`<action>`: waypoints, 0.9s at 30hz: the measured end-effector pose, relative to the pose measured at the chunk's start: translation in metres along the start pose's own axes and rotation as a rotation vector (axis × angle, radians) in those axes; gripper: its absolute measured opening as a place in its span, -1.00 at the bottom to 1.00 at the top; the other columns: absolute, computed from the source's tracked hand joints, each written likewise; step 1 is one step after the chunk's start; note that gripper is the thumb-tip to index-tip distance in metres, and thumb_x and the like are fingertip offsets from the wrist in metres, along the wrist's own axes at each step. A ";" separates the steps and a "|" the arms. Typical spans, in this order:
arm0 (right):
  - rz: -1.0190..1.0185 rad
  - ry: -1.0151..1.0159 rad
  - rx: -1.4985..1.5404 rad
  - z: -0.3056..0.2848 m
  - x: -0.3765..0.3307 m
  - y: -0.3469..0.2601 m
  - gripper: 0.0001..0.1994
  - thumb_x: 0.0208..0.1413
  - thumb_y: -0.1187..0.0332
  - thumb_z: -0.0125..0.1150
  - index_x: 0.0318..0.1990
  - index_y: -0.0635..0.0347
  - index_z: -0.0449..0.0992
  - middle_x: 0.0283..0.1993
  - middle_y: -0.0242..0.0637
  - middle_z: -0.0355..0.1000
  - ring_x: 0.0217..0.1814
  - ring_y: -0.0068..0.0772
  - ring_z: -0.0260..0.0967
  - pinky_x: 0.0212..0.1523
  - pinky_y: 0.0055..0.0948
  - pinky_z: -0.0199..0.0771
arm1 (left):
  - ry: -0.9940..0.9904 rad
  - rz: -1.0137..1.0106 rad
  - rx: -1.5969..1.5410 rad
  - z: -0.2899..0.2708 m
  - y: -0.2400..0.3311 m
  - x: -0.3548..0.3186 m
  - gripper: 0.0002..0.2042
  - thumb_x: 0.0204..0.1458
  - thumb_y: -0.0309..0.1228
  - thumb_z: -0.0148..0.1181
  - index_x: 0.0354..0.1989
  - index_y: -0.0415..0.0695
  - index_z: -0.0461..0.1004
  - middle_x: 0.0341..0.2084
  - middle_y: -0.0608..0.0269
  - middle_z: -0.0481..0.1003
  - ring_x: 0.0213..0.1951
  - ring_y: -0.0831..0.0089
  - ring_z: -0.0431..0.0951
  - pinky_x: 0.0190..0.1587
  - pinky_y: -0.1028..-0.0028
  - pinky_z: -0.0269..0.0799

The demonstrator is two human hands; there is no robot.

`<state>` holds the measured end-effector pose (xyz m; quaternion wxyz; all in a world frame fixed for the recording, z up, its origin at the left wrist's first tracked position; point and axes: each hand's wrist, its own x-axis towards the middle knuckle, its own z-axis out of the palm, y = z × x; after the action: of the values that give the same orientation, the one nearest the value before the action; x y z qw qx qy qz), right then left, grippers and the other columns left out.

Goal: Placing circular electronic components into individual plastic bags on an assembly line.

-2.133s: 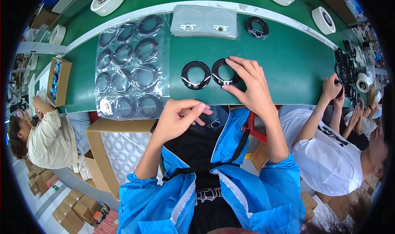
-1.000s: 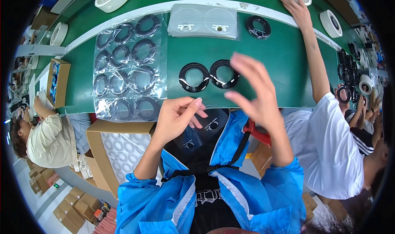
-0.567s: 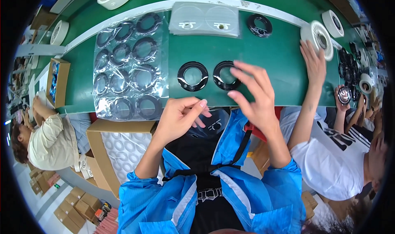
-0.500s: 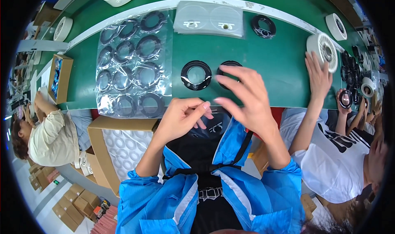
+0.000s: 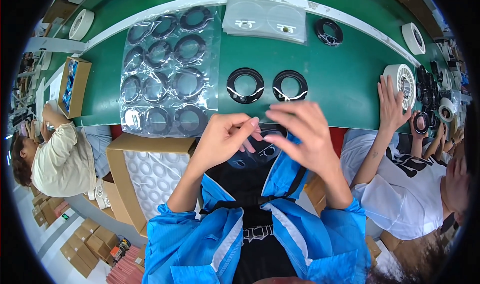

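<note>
My left hand [image 5: 227,139] is closed in a pinch at the near table edge. A clear film sheet [image 5: 252,157] with small pale marks hangs from its fingers, in front of my dark shirt. To its right is my right hand [image 5: 305,136], thumb and fingers apart, slightly blurred, with nothing visible in them. Beyond my hands, two glossy black rings lie side by side on the green table: a left ring [image 5: 233,79] and a right ring [image 5: 303,79]. Farther back lies a stack of clear film sheets [image 5: 265,31] with round outlines.
A clear plastic sheet [image 5: 214,91] covers rows of black rings at left. Another black ring [image 5: 321,36] lies back right. An open carton [image 5: 117,184] of pale rings stands below left. At right, a co-worker's hand [image 5: 392,106] touches a white round housing [image 5: 392,74].
My right hand has drawn back toward me from the right black ring, which is now uncovered. My left hand stays pinched. The view has shifted slightly.
</note>
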<state>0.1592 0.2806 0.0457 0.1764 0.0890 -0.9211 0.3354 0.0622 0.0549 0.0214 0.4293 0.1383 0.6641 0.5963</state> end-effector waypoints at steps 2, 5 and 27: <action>-0.070 -0.055 -0.053 0.006 -0.016 -0.002 -0.65 -0.02 0.37 0.63 -0.06 0.24 0.75 0.05 -0.22 0.68 0.05 -0.13 0.63 0.07 -0.11 0.64 | -0.016 0.005 -0.003 0.003 0.001 0.002 -0.68 0.51 -0.31 0.20 -0.16 -0.36 0.69 -0.37 0.12 0.76 -0.44 0.41 0.79 -0.48 0.52 0.58; -0.097 0.023 -0.074 0.017 -0.028 0.004 -0.67 -0.06 0.43 0.63 -0.09 0.24 0.75 0.03 -0.22 0.68 -0.01 -0.15 0.65 -0.05 -0.19 0.67 | -0.033 0.014 0.001 0.008 0.000 0.005 -0.68 0.51 -0.31 0.19 -0.16 -0.36 0.69 -0.36 0.13 0.76 -0.43 0.43 0.79 -0.48 0.52 0.58; 0.795 0.272 0.604 0.000 -0.006 0.069 -0.90 0.36 0.52 0.45 -0.08 0.37 0.73 -0.21 -0.31 0.67 -0.25 -0.63 0.56 -0.36 -0.61 0.54 | 0.098 0.431 0.537 0.016 -0.022 0.004 -0.83 0.26 -0.42 0.44 -0.20 -0.31 0.70 0.04 0.12 0.76 -0.28 0.23 0.78 -0.22 0.41 0.67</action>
<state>0.1455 0.3330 0.0025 0.1199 -0.2653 -0.7146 0.6361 0.0791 0.0629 0.0016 0.2092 0.3546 0.7728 0.4829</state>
